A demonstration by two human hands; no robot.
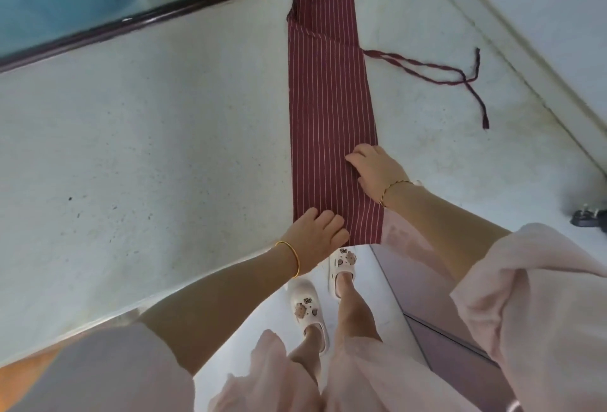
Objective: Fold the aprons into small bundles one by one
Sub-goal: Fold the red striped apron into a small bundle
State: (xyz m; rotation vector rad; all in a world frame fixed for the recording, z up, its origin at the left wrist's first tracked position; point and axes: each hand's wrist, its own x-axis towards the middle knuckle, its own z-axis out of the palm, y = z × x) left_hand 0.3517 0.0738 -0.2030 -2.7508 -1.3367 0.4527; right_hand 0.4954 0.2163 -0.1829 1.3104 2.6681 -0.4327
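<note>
- Under the right hand (374,172), which presses flat, the apron (328,99) strip lies along the desk (164,116).
- Left hand (315,231) sits on the near hem; grip unclear.
- Ties (387,57) trailing beyond the right hand may snag the roll.

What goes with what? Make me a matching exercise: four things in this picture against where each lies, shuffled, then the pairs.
Things
1. apron
2. strings
3. left hand
4. right hand

Places
A. rests on the apron's near end, at the edge of the table
B. lie loose on the table, to the right of the apron
C. folded into a long narrow strip across the table
D. rests on the apron's right edge, farther from the table edge

Pairs: 1-C, 2-B, 3-A, 4-D
</note>
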